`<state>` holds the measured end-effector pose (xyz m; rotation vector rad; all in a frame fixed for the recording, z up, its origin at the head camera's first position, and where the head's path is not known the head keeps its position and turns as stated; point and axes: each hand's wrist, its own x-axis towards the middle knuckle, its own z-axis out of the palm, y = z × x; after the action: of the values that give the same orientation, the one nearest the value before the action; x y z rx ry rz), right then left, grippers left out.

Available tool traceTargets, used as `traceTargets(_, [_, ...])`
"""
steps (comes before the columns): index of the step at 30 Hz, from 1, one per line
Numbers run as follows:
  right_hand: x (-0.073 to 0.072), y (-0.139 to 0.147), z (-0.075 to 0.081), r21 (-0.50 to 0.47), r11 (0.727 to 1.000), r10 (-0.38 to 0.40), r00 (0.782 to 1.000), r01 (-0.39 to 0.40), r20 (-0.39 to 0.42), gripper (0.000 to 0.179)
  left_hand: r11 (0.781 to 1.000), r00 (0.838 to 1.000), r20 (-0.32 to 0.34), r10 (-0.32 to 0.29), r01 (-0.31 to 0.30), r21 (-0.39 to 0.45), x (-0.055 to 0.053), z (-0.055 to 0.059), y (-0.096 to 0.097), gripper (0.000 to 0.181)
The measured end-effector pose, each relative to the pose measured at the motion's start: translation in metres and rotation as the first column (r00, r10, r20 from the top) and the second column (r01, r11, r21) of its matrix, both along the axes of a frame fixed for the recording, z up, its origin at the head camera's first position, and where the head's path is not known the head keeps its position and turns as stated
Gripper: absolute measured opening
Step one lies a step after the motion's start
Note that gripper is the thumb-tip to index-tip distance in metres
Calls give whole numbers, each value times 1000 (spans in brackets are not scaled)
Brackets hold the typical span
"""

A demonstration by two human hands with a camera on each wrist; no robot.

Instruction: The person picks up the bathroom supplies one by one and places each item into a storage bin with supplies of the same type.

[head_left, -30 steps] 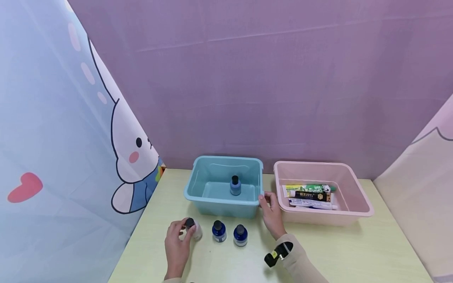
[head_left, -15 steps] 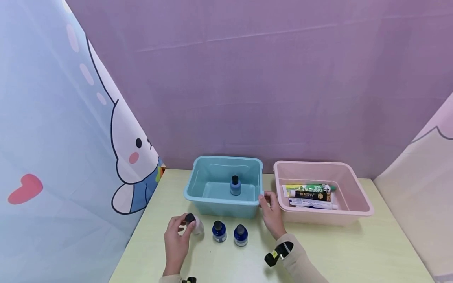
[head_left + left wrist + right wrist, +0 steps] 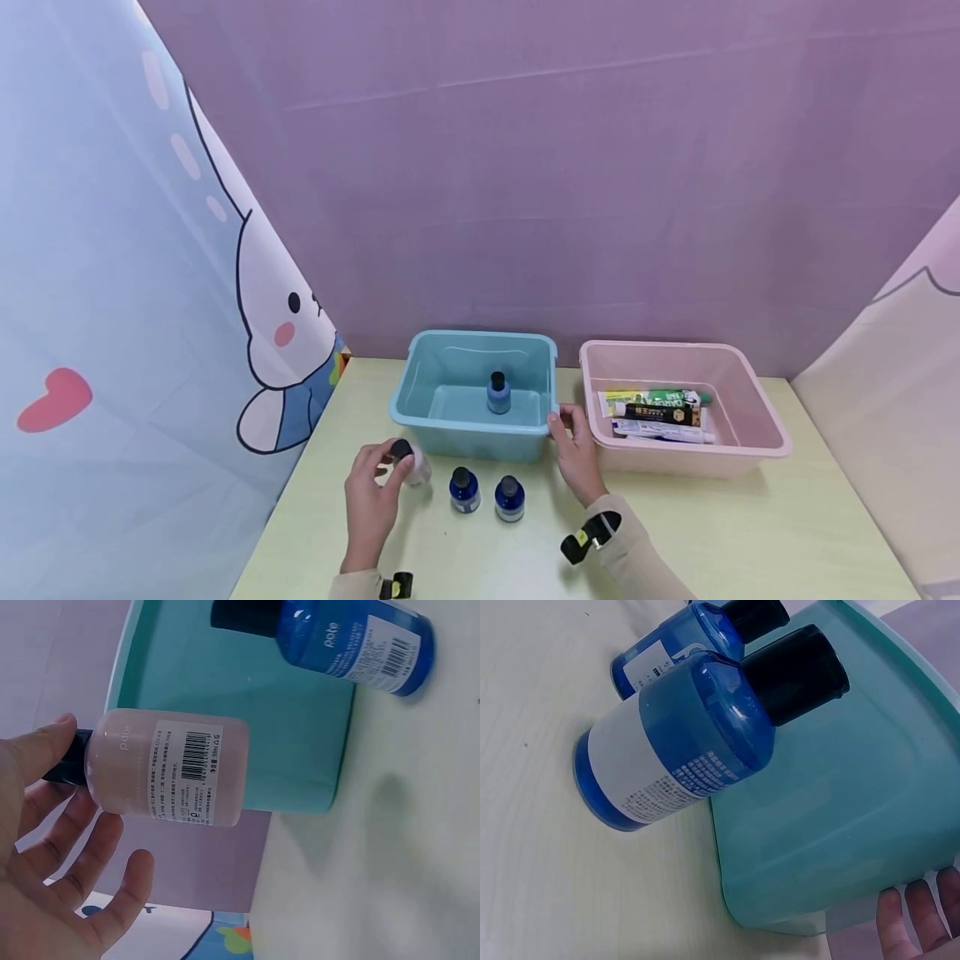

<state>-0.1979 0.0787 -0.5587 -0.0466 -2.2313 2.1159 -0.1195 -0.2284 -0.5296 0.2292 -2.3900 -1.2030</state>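
Observation:
My left hand (image 3: 371, 500) pinches the black cap of a pale pink bottle (image 3: 169, 766) between thumb and fingers. The bottle hangs just off the table, in front of the teal bin's left part. At the front right corner of the teal bin (image 3: 472, 442), my right hand (image 3: 577, 458) grips the rim. In the right wrist view, some of that hand's fingertips (image 3: 891, 911) lie against the bin's outer side. One blue bottle (image 3: 498, 395) stands inside the bin. Two dark blue bottles with black caps, a left one (image 3: 465, 492) and a right one (image 3: 510, 500), stand upright on the table before it.
A pink bin (image 3: 690, 460) stands right of the teal one, with several toothpaste-like tubes (image 3: 660, 417) lying in it. Behind both bins hangs a purple cloth (image 3: 570, 183). A printed blue cloth (image 3: 135, 292) borders the pale table (image 3: 720, 533) on the left.
My left hand has raised the pink bottle and moved it slightly away from me, toward the teal bin. The right hand and both bins have stayed put.

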Motion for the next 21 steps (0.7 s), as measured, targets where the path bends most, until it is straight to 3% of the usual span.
traceTargets(6, [0,0,2,5,1000,13,1000,-13,12,39,1000,999,-31,-20,20,-19,-3,6,-1,34])
traceTargets(21, [0,-1,1,24,1000,-8,1000,8,-5,38,998,999,-14,-48,48,-28,-6,30,2,34])
